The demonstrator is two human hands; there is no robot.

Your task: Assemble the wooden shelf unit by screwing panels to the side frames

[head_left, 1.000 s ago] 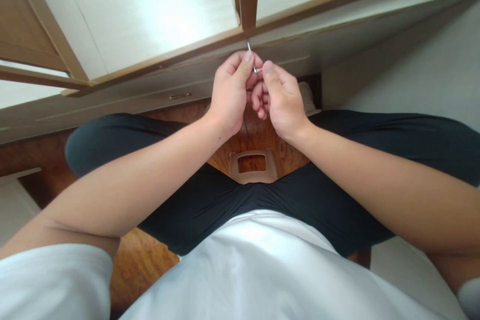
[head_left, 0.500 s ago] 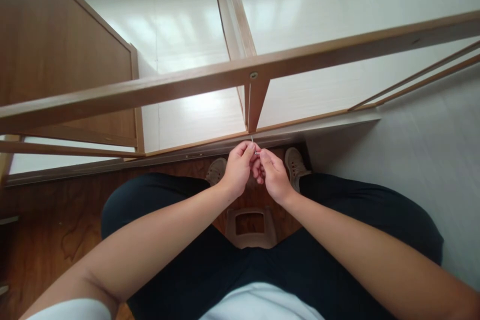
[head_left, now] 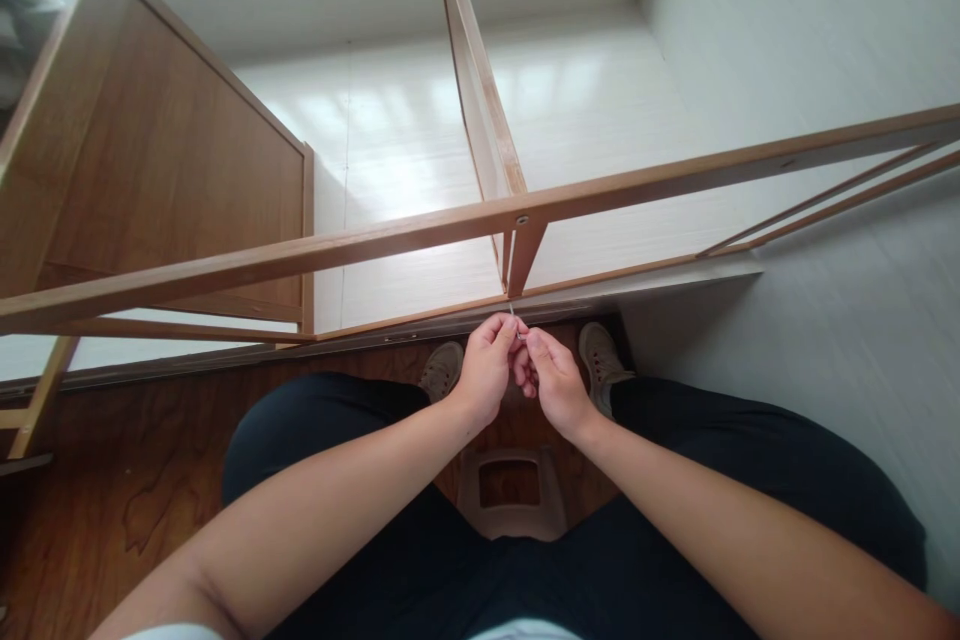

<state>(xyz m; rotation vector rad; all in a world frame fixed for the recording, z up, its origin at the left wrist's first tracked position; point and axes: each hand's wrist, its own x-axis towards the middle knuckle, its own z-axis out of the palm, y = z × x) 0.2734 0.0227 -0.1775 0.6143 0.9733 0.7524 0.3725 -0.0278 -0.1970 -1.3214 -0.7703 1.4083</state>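
Small metal hex key (head_left: 513,318) pinched between my two hands, right below the bottom rail of the wooden cabinet frame (head_left: 420,238), under where the upright divider (head_left: 480,120) meets the rail. Only its thin tip shows above my fingers. My left hand (head_left: 486,375) is closed on it, thumb and forefinger at the top. My right hand (head_left: 553,378) is closed too, fingertips touching the key from the other side, other fingers curled in. Hands touch each other. A round screw head (head_left: 520,219) sits in the upper rail just above. I sit on a low plastic stool (head_left: 513,495), knees wide, shoes (head_left: 598,350) against the frame, on wood floor (head_left: 112,480).
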